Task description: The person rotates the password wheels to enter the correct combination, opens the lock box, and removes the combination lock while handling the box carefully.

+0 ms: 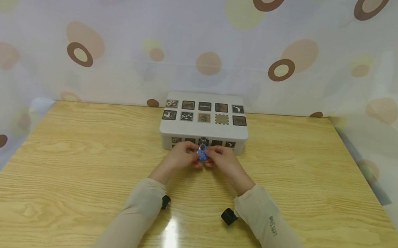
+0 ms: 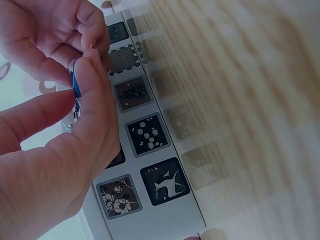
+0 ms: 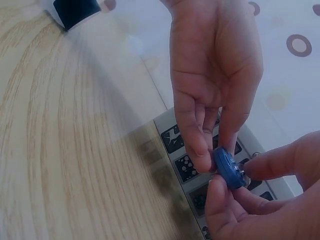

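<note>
A small blue padlock (image 1: 202,154) with what look like number dials (image 3: 236,166) is pinched between both hands, just in front of a white box (image 1: 201,131). My left hand (image 1: 180,155) holds its left side with thumb and fingers. From the other side my right hand (image 1: 226,162) grips it the same way. In the left wrist view only a thin edge of the padlock (image 2: 76,82) shows behind the fingers. A metal clasp (image 1: 203,140) sits on the box's front, right behind the padlock. Whether the shackle passes through the clasp, I cannot tell.
The lidded box, printed with dark square pictures, stands near the back of a wooden table (image 1: 92,168). Behind it hangs a curtain (image 1: 179,74) with circle patterns, which also runs along both sides. Black wrist cameras (image 1: 229,217) project below the sleeves.
</note>
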